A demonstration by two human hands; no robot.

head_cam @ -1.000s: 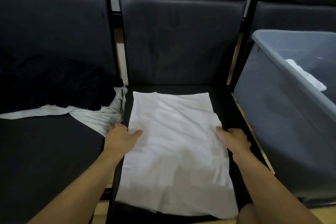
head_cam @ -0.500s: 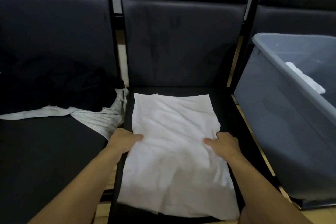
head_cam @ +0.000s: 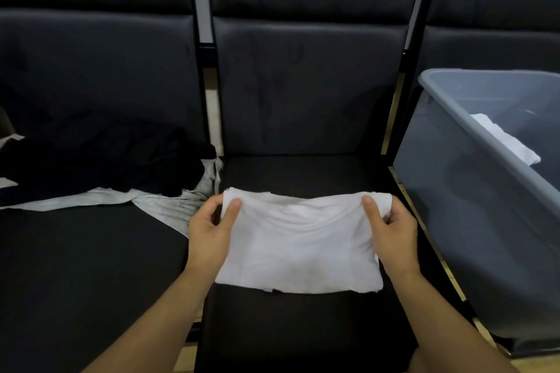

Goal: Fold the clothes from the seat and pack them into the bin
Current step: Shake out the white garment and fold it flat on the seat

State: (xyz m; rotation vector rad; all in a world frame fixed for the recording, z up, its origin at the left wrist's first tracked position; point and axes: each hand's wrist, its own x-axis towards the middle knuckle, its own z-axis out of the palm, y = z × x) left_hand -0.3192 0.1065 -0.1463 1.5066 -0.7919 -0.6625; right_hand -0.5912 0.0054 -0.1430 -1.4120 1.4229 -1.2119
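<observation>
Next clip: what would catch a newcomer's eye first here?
The white garment, bright against the dark middle seat, gripped at its upper corners by the left hand and right hand. Next, the grey bin at right holding a white cloth, and the black clothes pile on the left seat.

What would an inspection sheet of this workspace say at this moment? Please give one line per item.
Surface: black middle seat, bare behind the garment.
Job's things: white garment, folded, lifted at its far edge; grey bin to the right, a white folded cloth inside.
Clutter: black clothes and a light striped garment on the left seat.
Grippers: left hand and right hand pinch the white garment's far corners, thumbs on top.
Cables: nothing seen.
Surroundings: dark seat backs; a strip of wooden floor.
</observation>
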